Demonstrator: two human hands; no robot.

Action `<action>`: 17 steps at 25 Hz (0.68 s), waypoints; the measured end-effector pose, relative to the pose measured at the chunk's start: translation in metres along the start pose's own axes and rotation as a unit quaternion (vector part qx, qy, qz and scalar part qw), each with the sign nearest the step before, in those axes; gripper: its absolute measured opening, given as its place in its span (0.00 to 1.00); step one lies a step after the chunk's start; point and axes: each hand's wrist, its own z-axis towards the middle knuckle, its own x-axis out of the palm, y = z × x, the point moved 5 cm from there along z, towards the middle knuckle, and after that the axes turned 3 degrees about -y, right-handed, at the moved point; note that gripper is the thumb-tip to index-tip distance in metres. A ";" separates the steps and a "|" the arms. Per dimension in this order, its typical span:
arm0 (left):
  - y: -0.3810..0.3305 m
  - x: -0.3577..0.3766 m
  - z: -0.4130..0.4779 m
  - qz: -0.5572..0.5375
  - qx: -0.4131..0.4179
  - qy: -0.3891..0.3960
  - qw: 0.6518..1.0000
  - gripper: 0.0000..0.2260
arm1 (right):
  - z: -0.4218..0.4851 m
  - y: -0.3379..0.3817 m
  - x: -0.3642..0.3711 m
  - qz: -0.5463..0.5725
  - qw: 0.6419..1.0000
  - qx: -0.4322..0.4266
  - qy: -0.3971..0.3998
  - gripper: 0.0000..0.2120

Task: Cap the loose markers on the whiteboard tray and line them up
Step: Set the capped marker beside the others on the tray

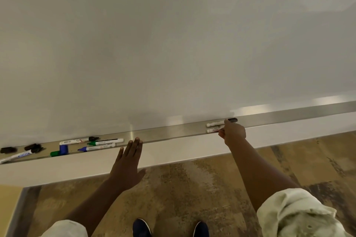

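Note:
A metal whiteboard tray (163, 133) runs across the view. At its right, two white markers lie side by side: the rear marker (214, 122) has a black cap (233, 120), and the front marker (212, 130) has red print. My right hand (235, 132) is curled over their right ends, fingers pinching the front marker, whose cap end is hidden. My left hand (128, 161) is spread flat at the tray's front lip, holding nothing. Left of it lie an uncapped green marker (105, 142) and an uncapped blue marker (96, 148).
Farther left on the tray lie a white marker (74, 141) with a black end, a blue cap (63, 149), a green cap (54, 153), loose black caps (32, 147), and a blue-labelled marker (16, 157). The whiteboard (173, 44) rises behind. My shoes (141, 228) stand on wood-look floor.

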 end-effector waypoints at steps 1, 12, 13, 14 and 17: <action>0.000 0.001 0.000 0.002 0.002 -0.003 1.000 0.46 | -0.002 -0.002 -0.002 -0.053 0.999 -0.001 -0.010 0.15; -0.006 -0.003 -0.002 -0.022 -0.018 -0.004 1.000 0.45 | -0.028 0.002 0.015 -0.223 0.933 -0.277 0.055 0.07; -0.008 -0.005 -0.002 -0.024 -0.022 0.000 0.999 0.44 | -0.037 0.001 0.022 -0.221 0.927 -0.293 0.071 0.07; -0.010 -0.007 -0.003 -0.025 -0.024 0.002 0.999 0.43 | -0.048 0.000 0.031 -0.221 0.920 -0.311 0.086 0.07; -0.010 -0.010 -0.011 -0.042 -0.033 -0.014 0.998 0.40 | -0.087 -0.003 0.064 -0.222 0.891 -0.369 0.142 0.06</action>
